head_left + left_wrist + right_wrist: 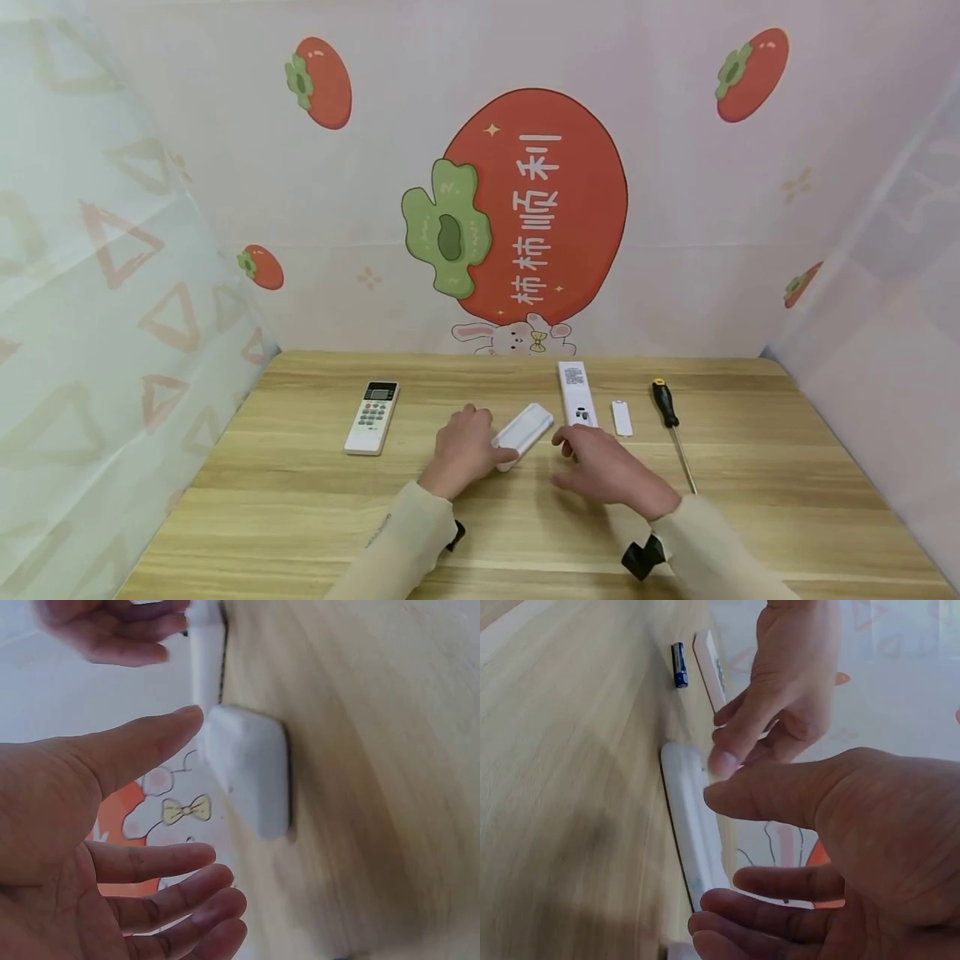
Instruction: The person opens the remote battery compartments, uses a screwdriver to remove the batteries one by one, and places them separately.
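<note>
A smooth white handheld device point(528, 429) lies at a slant on the wooden table, between both hands. Beside its left edge is my left hand point(465, 450), thumb toward its near end; in the left wrist view, this hand point(67, 832) has thumb and fingers spread near the device point(251, 772), and contact cannot be told. My right hand point(607, 468) hovers at the near end of a white remote point(576, 387) lying back side up, covering part of it. The right wrist view shows this hand point(870, 840) with fingers apart, holding nothing.
A white remote with buttons point(372, 418) lies at the left. Right of centre are a small white cover point(622, 418) and a black-handled screwdriver point(665, 404). A blue battery point(679, 666) shows in the right wrist view. A printed cloth stands behind the table.
</note>
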`<state>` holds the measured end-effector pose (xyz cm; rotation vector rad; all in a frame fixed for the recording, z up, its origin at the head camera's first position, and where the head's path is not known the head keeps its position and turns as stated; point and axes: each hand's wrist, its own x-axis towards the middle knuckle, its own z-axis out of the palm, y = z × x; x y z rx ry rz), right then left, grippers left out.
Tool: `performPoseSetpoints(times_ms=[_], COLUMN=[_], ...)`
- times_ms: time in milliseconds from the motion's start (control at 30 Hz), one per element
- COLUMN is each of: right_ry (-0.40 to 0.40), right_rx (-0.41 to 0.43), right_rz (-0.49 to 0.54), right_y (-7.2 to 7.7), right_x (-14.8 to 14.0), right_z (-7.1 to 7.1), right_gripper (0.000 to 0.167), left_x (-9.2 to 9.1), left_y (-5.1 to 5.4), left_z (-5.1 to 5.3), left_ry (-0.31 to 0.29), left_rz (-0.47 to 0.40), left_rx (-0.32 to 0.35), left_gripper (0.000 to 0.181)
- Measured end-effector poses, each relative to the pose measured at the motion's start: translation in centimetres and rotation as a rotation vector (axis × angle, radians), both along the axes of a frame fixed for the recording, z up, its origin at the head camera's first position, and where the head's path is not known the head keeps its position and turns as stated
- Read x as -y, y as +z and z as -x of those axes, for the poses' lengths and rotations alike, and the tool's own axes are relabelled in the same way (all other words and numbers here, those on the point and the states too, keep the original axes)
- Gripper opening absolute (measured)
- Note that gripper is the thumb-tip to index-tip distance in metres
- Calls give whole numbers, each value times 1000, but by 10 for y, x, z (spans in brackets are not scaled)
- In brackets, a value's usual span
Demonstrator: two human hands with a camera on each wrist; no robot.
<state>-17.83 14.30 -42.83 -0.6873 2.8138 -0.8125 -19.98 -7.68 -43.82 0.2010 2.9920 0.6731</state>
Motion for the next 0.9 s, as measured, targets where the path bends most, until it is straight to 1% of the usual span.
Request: performPoseSetpoints(times_ms=[167,267,367,467,567,600,733,833,900], right_ry=[-79,-136,-175,-189,-212,-217,-263,-295,-295], right_rx=[60,106,154,163,171,169,209,226,210], right_rz=[7,-5,-4,-15,-28,-34,-36,-55,-86], right_y=[-6,-8,-11,-15,-19,-20,-23,-25,-25], right_x=[16,25,31,37,42,44,54,62,66], right_z=[9,15,21,28,34,36,42,45,46], right_gripper=[39,41,36,32,35,36,42,58,71], left_x=[11,16,21,26,30,31,33,33,32], left_y=[9,12,15,16,17,17,18,17,17], left_z=[-6,-8,-9,-9,-9,-9,-8,-8,-9], left_ry=[12,20,25,33,47,50,56,52,51], left_rz=[-2,-7,-18,-22,-18,-15,-8,-4,-1], left_rx=[-18,-27,-37,-47,-55,-58,-70,-80,-86], left_gripper=[57,54,50,46,41,40,35,32,30])
